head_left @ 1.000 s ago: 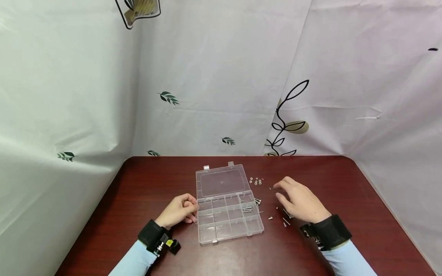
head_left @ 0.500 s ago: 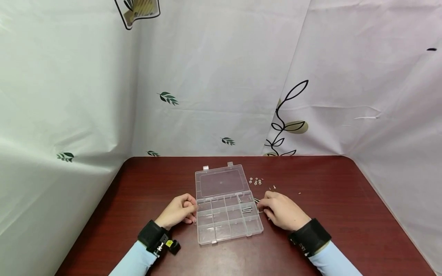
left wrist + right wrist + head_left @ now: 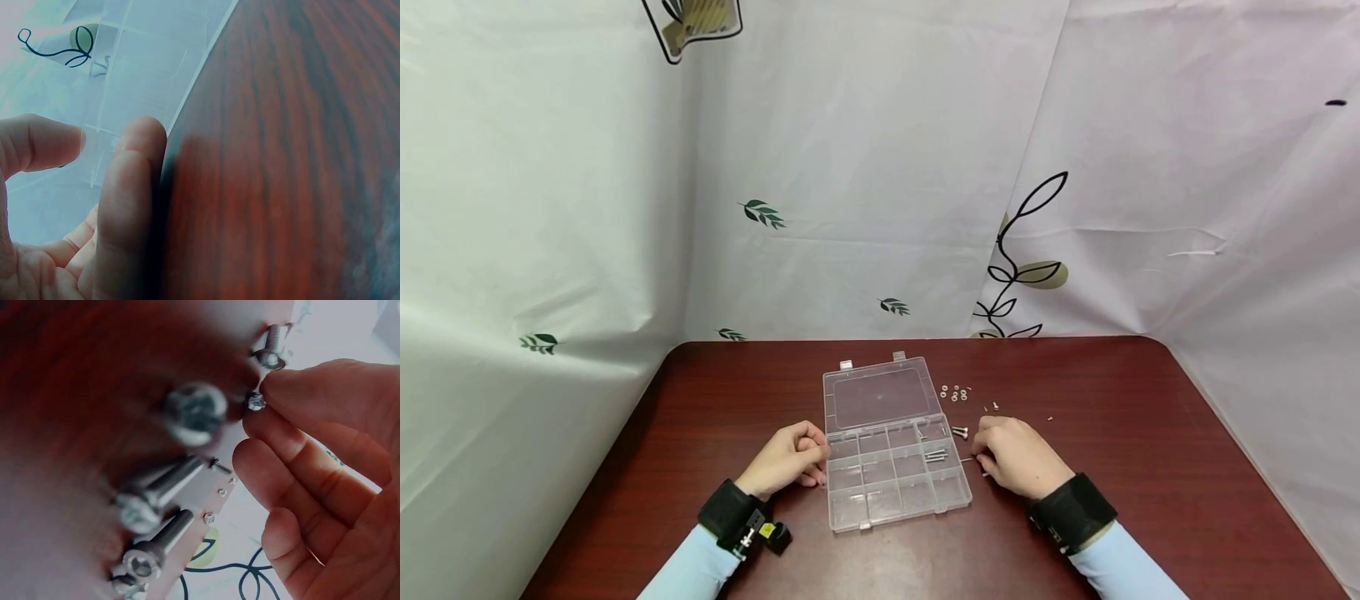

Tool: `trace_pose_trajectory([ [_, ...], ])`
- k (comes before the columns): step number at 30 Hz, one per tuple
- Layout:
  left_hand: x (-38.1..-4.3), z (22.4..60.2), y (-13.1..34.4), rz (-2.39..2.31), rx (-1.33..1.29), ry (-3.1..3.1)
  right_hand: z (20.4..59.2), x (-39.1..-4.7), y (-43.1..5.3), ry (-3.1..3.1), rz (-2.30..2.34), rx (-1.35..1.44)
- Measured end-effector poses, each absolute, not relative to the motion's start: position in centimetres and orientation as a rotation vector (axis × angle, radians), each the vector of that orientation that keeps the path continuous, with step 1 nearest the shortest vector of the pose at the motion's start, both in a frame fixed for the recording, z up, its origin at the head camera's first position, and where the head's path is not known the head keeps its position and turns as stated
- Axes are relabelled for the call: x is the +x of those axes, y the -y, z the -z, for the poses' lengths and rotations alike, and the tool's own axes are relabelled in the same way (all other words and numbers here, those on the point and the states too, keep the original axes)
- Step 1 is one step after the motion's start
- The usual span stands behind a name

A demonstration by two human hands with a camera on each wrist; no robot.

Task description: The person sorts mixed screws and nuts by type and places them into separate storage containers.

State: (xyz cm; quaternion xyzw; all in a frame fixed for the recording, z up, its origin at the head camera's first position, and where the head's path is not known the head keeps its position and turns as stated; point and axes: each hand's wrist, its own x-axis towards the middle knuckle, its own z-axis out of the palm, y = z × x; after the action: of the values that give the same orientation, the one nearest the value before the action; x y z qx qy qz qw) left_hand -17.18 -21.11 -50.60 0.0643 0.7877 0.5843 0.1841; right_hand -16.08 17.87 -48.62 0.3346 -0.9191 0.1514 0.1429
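Our left hand (image 3: 786, 457) touches the left edge of the open plastic box (image 3: 885, 501) on the bench (image 3: 745, 392), though we cannot tell whether it grips. With our right hand (image 3: 1018, 454) we pinch a small screw (image 3: 256, 402) just beside the box's right edge, near other loose screws (image 3: 139, 514).

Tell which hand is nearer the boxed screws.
Right. The right hand is right of the screws, outside the compartment box; the left hand is at its left edge.
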Motion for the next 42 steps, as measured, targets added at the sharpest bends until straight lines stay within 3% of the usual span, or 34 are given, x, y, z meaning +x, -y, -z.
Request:
trace_pose_trajectory([
  [18, -17.1, 50.4, 21.0, -1.642, 0.175, -2.226, 48.2, -16.0, -17.5, 2.652, -0.476, 0.807],
  [42, -17.0, 50.3, 20.9, -1.623, 0.173, -2.249, 46.1, -14.9, -15.4, 2.422, -0.590, 1.076],
])
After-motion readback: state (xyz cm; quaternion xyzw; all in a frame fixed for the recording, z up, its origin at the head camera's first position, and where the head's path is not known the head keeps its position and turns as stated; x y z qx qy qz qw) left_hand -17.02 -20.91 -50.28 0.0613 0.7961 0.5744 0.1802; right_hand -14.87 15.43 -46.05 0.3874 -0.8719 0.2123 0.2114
